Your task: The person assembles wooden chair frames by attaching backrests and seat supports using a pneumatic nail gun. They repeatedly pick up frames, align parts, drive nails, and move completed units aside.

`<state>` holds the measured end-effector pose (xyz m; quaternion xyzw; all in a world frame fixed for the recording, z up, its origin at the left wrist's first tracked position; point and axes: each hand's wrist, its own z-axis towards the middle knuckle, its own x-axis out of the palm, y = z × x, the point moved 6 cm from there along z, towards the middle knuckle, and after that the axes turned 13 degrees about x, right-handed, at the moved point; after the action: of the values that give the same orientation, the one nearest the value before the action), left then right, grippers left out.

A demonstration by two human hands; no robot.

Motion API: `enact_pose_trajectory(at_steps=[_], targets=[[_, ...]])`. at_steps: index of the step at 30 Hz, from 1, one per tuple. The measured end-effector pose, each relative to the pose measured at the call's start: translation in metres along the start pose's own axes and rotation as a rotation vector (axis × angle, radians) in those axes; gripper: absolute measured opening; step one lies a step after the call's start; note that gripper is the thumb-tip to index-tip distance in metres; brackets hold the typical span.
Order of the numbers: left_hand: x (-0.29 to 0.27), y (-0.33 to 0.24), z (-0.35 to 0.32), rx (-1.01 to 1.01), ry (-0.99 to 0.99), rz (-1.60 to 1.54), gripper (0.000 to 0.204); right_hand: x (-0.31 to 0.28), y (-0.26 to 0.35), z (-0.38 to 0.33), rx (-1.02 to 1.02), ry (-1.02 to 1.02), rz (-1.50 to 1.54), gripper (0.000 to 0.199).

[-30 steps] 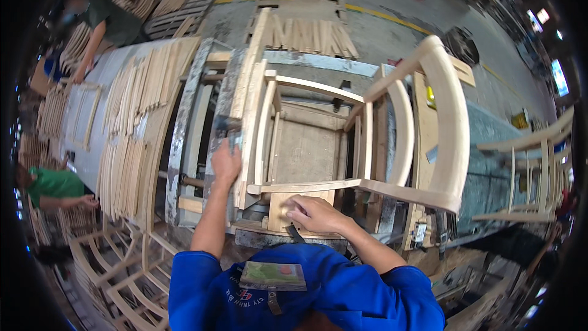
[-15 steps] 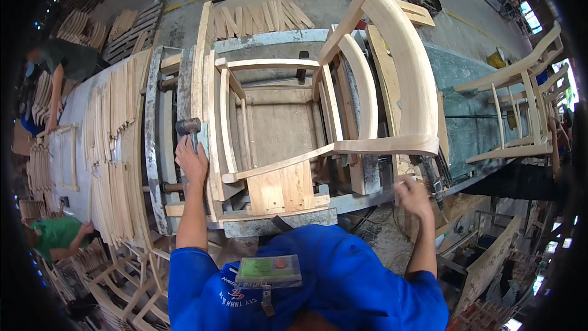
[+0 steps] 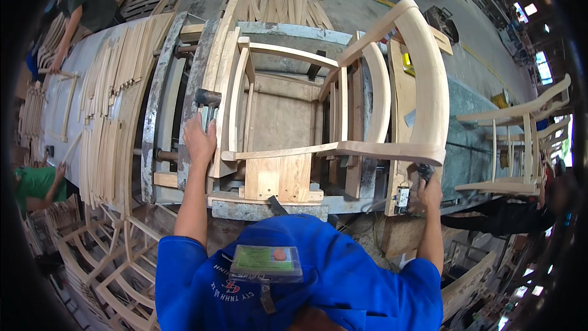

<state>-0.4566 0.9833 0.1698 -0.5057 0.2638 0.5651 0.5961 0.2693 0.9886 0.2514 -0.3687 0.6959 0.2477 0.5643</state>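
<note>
A pale wooden chair frame (image 3: 430, 79) with a curved top rail lies in the metal clamping bench (image 3: 282, 29) in front of me. To its left, my left hand (image 3: 199, 141) has its fingers round the handle of a black-headed mallet (image 3: 209, 97), beside the long wooden strips at the frame's edge. Past the frame's near right corner, my right hand (image 3: 430, 193) is closed on a black tool grip (image 3: 424, 172); the rest of that tool is partly hidden by the hand and the chair rail. A small pale switch box (image 3: 402, 200) sits just left of this hand.
Wooden slats (image 3: 103, 153) lie stacked on the left table, where two people work. Another chair frame (image 3: 520, 116) stands on the green-grey table (image 3: 471, 159) at right, near a person in dark clothes. More chair frames (image 3: 116, 263) stand at lower left. Slats (image 3: 288, 11) lie on a pallet beyond the bench.
My right hand has moved from open space beside the bench to the black grip and closed on it. The left hand stays at the mallet. The whole view has shifted a little.
</note>
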Motion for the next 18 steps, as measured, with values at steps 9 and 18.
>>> enact_pose_trajectory(at_steps=[9, 18], targets=[[0.020, -0.135, -0.033, -0.049, 0.235, -0.740, 0.036, -0.239, -0.006, -0.065, 0.027, -0.066, 0.790, 0.026], [0.016, -0.307, -0.033, 0.163, 0.543, -1.607, 0.039, -0.404, 0.156, -0.155, -0.262, -0.073, 0.839, 0.029]])
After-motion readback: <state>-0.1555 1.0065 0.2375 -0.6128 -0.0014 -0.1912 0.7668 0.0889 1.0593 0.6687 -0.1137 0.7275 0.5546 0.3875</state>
